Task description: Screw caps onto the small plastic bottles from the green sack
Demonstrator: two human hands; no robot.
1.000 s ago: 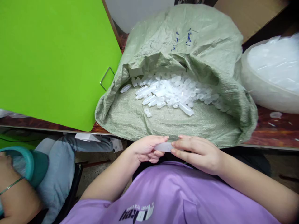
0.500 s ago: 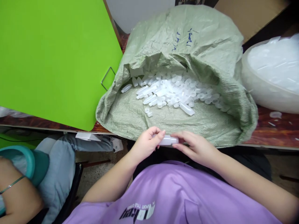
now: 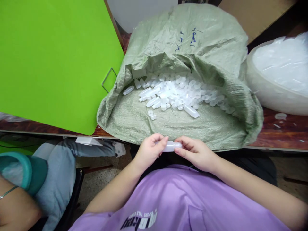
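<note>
A small translucent white plastic bottle (image 3: 170, 146) lies sideways between both hands, just in front of the sack's near edge. The fingers and thumb of my left hand (image 3: 151, 148) are closed on one end of it. My right hand (image 3: 195, 151) pinches the other end between thumb and fingers. Beyond the hands, a pale green woven sack (image 3: 134, 128) lies on its side with its mouth towards me. Several loose white plastic bottles and pieces (image 3: 166, 93) are heaped inside the mouth.
A large bright green board (image 3: 57, 64) with a metal loop (image 3: 108, 80) stands at the left. On the right is a white tub (image 3: 255, 83) heaped with white plastic pieces. A co-worker's arm (image 3: 16, 205) and a teal bucket (image 3: 39, 173) are at lower left.
My right thumb and fingers have closed onto the bottle's right end, where they were slightly apart before. My left hand keeps its hold. The whole view has shifted a little.
</note>
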